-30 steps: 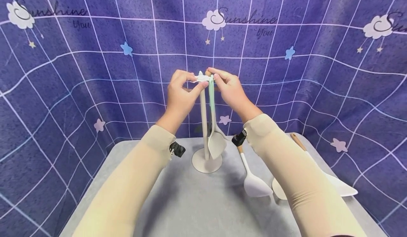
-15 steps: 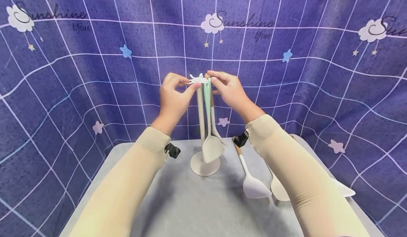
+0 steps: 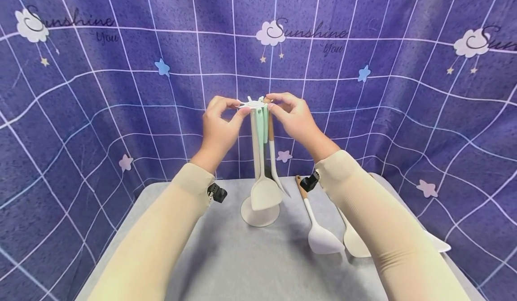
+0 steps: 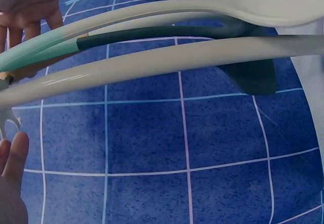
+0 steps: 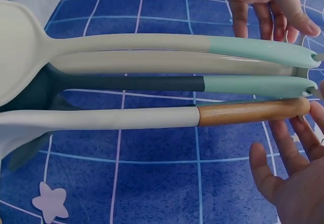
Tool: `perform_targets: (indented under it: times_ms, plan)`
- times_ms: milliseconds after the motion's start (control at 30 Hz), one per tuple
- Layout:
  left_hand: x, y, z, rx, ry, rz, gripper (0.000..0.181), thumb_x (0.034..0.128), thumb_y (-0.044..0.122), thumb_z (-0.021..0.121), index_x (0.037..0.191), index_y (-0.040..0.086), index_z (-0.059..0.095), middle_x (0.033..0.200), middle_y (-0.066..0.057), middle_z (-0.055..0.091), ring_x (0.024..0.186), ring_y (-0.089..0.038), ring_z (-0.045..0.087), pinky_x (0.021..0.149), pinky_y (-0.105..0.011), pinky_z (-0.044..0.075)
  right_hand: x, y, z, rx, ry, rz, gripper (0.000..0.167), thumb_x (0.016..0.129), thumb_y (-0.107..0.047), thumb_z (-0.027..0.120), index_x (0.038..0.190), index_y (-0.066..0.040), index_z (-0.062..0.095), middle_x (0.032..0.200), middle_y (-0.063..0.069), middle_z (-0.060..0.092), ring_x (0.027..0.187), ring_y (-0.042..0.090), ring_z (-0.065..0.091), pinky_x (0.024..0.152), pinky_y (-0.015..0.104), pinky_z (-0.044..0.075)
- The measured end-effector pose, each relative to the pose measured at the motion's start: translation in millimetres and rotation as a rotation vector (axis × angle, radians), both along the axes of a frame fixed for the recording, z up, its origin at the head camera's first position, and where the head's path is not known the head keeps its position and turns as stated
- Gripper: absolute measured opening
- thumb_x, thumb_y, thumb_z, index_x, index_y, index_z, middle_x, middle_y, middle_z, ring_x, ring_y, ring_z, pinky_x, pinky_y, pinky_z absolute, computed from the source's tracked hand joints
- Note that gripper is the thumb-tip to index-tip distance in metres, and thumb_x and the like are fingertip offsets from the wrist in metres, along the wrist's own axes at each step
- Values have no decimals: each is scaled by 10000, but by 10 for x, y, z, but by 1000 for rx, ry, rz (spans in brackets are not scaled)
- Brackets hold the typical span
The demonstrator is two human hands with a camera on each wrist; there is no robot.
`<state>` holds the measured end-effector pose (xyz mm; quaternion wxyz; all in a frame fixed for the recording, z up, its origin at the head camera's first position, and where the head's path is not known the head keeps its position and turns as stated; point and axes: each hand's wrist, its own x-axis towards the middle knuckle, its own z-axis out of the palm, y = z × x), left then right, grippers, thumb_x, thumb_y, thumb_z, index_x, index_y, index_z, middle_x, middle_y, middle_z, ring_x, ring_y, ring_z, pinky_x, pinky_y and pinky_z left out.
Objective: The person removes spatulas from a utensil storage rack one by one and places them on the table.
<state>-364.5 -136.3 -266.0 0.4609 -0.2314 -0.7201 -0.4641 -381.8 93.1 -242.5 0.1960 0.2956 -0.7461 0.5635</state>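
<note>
- I judged the step in hand to be hanging the wooden tool [image 5: 167, 119] on the stand [image 3: 255, 144]; whether its end had caught a hook, I could not tell.
- That tool hung downward at the stand's right side; the cream turner [image 3: 266, 193] and dark tool [image 5: 152, 83] hung to its left.
- The next move, as I read it, called for settling that end securely, then easing my right hand away.
- My left hand [image 3: 221, 119] pinched the hook ring [image 3: 252, 104] from the left, thumb and forefinger nearly together.
- My right hand [image 3: 296, 115] pinched the wooden end, its other fingers apart.
- Both hands were raised level, facing each other across the stand's top.
- A white turner [image 3: 323, 240] lay right, on the surface [image 3: 234, 265].
</note>
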Motion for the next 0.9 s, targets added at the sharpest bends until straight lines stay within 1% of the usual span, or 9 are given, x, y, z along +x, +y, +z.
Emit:
perform_targets:
  times_ms: [67, 167, 200, 367, 467, 600, 700, 767, 900]
  plan:
    - [-5, 1, -3, 9, -7, 0, 315, 976, 259, 923, 1114, -5, 822, 1138, -159, 773, 1137, -303, 715, 823, -224, 531, 26, 6, -2, 3, 11, -17, 348, 1094, -171, 729, 1421, -61, 778, 1418, 139, 737, 1144, 237, 805, 1074, 392, 622]
    - [-6, -2, -6, 12, -21, -8, 319, 991, 285, 909, 1133, 10, 830, 1156, -139, 789, 1169, -280, 731, 795, -177, 560, 66, 9, -4, 6, 26, -33, 336, 1084, -179, 742, 1398, -70, 789, 1386, 122, 733, 1144, 248, 807, 1028, 340, 597]
    - [-5, -4, -7, 15, -27, -12, 318, 995, 290, 906, 1140, 17, 833, 1162, -133, 792, 1183, -271, 731, 771, -167, 569, 77, 9, -4, 4, 30, -38, 331, 1081, -176, 746, 1390, -67, 791, 1372, 121, 731, 1152, 261, 808, 1010, 338, 594]
    - [-13, -24, -13, 12, -35, -22, 279, 1021, 272, 879, 1151, 28, 843, 1167, -130, 795, 1208, -255, 734, 762, -152, 603, 116, -12, -4, -4, 58, -46, 312, 1060, -163, 779, 1348, -48, 803, 1300, 132, 721, 1181, 336, 813, 1002, 398, 623]
    - [-31, -37, -22, 23, -38, -44, 268, 1032, 238, 868, 1157, 3, 840, 1163, -140, 789, 1077, -265, 775, 734, -180, 642, 138, -36, -7, -1, 72, -67, 302, 1047, -179, 798, 1323, -57, 813, 1274, 121, 722, 1179, 338, 813, 1005, 421, 631]
    - [-55, -31, -29, 39, -67, -98, 292, 1050, 228, 846, 1190, -28, 829, 1182, -159, 772, 935, -292, 799, 729, -201, 675, 169, -49, 2, 9, 82, -112, 282, 1032, -190, 813, 1285, -68, 823, 1239, 112, 719, 1160, 332, 814, 941, 386, 634]
    - [-61, -28, -23, 51, -77, -120, 286, 1057, 205, 836, 1196, -44, 825, 1188, -176, 767, 946, -313, 803, 737, -190, 675, 196, -54, 26, 27, 80, -130, 284, 1030, -201, 818, 1279, -65, 819, 1250, 120, 717, 1164, 337, 810, 906, 387, 645]
    - [-59, -31, -15, 59, -80, -125, 275, 1058, 186, 831, 1195, -53, 824, 1185, -180, 767, 964, -320, 801, 738, -183, 672, 210, -58, 51, 51, 72, -137, 283, 1038, -219, 809, 1278, -70, 813, 1272, 116, 720, 1178, 329, 801, 927, 415, 648]
    - [-64, -39, 1, 69, -99, -143, 265, 1063, 176, 825, 1197, -53, 828, 1180, -169, 770, 1033, -311, 791, 753, -186, 675, 204, -72, 149, 104, 42, -154, 253, 1080, -279, 734, 1229, -86, 801, 1310, 99, 738, 1211, 279, 765, 1047, 467, 603]
